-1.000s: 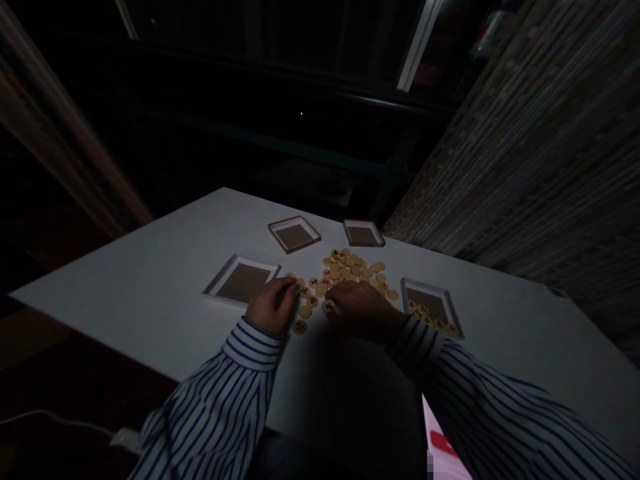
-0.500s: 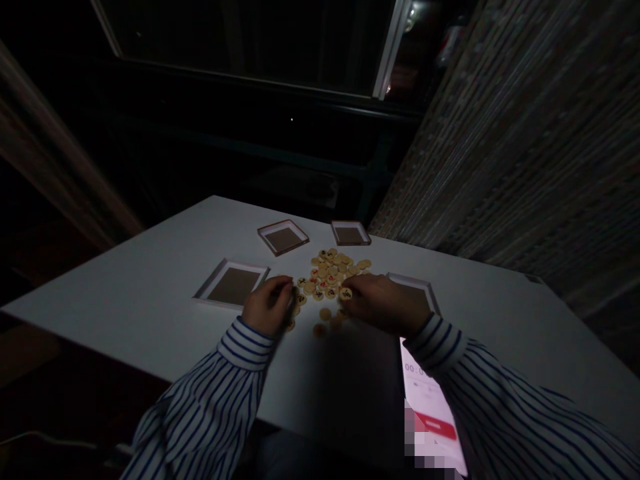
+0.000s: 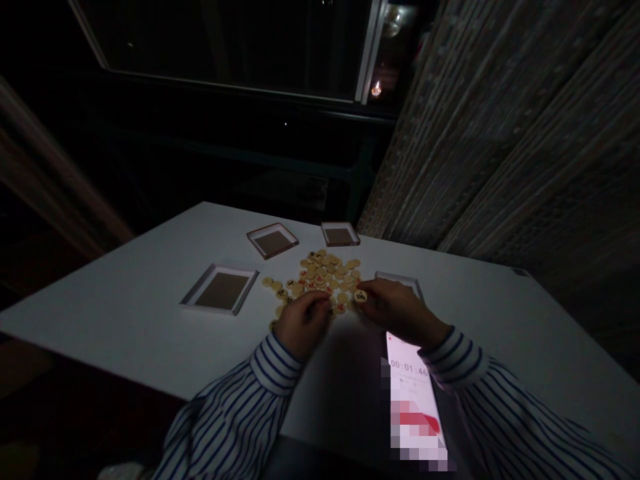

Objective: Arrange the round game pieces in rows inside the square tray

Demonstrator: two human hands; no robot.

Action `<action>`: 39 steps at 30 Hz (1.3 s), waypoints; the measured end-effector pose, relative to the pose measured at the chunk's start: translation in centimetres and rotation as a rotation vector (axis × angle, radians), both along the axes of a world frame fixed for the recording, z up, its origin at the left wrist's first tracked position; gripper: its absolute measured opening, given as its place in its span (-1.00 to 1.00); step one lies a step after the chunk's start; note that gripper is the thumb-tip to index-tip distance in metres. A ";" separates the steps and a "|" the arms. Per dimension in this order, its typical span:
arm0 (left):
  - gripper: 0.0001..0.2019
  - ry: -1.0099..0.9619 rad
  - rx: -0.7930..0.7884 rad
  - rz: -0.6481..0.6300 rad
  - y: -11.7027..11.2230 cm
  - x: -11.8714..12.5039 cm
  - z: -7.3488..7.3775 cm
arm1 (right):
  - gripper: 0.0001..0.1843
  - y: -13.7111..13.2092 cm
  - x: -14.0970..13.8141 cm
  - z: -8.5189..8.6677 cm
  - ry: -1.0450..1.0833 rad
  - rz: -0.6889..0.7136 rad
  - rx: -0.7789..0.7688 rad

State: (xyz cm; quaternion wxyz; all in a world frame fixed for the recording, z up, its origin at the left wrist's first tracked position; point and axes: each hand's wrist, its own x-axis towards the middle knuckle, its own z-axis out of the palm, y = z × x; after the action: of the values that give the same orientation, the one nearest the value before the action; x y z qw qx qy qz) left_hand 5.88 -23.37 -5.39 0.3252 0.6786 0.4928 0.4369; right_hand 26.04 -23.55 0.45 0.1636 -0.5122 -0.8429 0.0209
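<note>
A loose heap of round wooden xiangqi pieces [image 3: 320,270], some with red or black characters, lies mid-table. My right hand [image 3: 397,308], at the heap's right edge, pinches one xiangqi piece [image 3: 360,296] whose black character faces me. My left hand [image 3: 305,323] reaches over the near side of the heap with its fingers curled together. Whatever may be between its fingertips is hidden. Several pieces lie to the left of that hand, partly covered by it.
Shallow trays stand around the heap: a left tray [image 3: 187,298], two at the back [image 3: 261,252] [image 3: 340,244], and a right tray [image 3: 419,288] partly behind my right hand. A lit phone [image 3: 407,387] showing a timer lies near my right wrist. A curtain [image 3: 450,167] hangs beyond the white table [image 3: 125,293].
My left hand has moved right, over the near pieces, uncovering some on the left. My right hand has shifted a little right, still holding its piece. The view has turned slightly right.
</note>
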 end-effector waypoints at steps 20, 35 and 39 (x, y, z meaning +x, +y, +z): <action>-0.79 0.007 -0.062 -0.261 1.3 6.7 -0.5 | -0.77 -2.5 4.1 -3.9 0.277 -0.112 0.076; -0.80 -0.240 -0.254 -0.410 2.3 11.5 0.5 | -0.72 -2.8 6.6 -5.0 0.246 -0.144 0.176; -0.85 -0.241 -0.240 -0.350 2.1 11.3 -0.3 | -0.77 -2.9 6.6 -6.1 0.250 -0.154 0.282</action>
State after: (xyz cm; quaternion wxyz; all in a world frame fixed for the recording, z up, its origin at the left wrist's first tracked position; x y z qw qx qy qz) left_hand 17.21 -21.24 -5.69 0.5307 0.6531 0.3736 0.3901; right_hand 32.62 -26.48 -5.60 0.3383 -0.5404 -0.7690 -0.0463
